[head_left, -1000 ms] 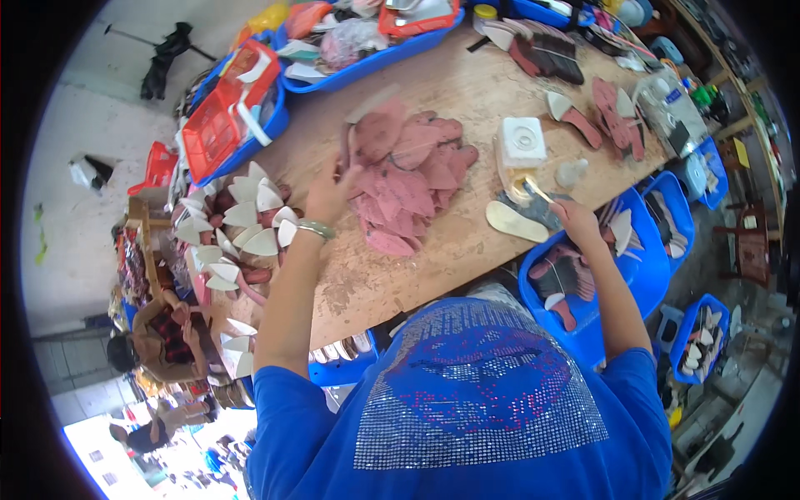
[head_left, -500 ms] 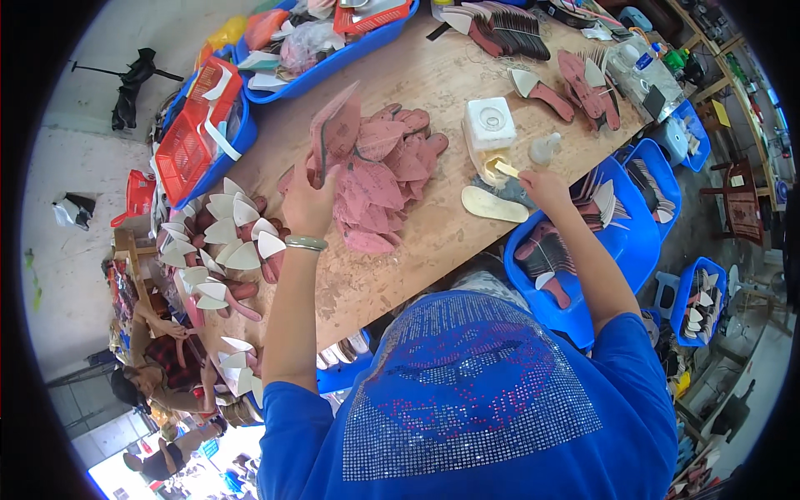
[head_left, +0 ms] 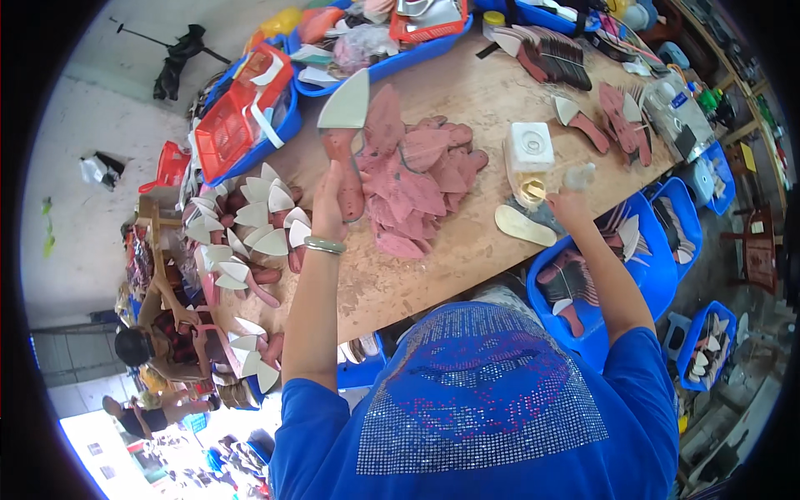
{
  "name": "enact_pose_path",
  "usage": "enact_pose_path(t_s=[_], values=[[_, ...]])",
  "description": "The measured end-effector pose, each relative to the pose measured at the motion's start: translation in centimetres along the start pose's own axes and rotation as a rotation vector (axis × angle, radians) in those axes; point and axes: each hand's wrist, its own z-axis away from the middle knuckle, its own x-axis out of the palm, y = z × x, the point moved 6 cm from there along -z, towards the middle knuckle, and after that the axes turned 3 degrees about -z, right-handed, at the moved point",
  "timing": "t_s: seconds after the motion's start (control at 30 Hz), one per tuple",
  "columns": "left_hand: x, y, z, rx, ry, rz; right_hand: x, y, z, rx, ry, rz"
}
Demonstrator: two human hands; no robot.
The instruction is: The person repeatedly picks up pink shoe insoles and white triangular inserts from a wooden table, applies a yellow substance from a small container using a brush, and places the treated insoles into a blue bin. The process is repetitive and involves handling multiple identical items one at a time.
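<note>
My left hand [head_left: 330, 198] is closed around the heel end of a dusty-red insole [head_left: 340, 148], held upright above the table's left part. A white pointed piece [head_left: 346, 102] covers its toe. Beside it lies a loose heap of red insoles [head_left: 410, 187]. My right hand [head_left: 570, 208] is closed on a pale flat stick [head_left: 538, 191], whose end is down in the opening of a whitish plastic container [head_left: 529, 148] with yellowish stuff inside. Just in front of that container rests a cream-coloured sole-shaped piece [head_left: 523, 225].
White-tipped insoles [head_left: 267, 208] crowd the table's left edge. Blue tubs [head_left: 648, 250] of insoles stand at the right. Red baskets [head_left: 223, 137] sit at the back left; a stacked row of insoles [head_left: 554, 58] lies at the far side. Another person [head_left: 158, 342] works at left.
The insole in my left hand has turned, so its white toe now shows. My right hand has moved closer to the container, with the stick lower in it. The whole view has shifted.
</note>
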Motion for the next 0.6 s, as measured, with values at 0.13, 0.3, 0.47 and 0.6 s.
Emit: enact_pose_path(t_s=[0.13, 0.3, 0.47, 0.6], values=[[0.0, 0.2, -0.6, 0.151, 0.106, -0.473, -0.6, -0.1, 1.4, 0.053, 0.027, -0.041], [-1.4, -0.4, -0.4, 0.181, 0.177, -0.346, -3.5, -1.4, 3.6, 0.17, 0.069, -0.13], [-1.1, 0.1, 0.0, 0.181, 0.108, -0.315, -4.0, 1.2, 5.1, 0.483, 0.273, -0.708], [0.8, 0.1, 2.3, 0.289, 0.111, -0.933, -3.4, -0.1, 4.2, 0.885, 0.17, -1.507]])
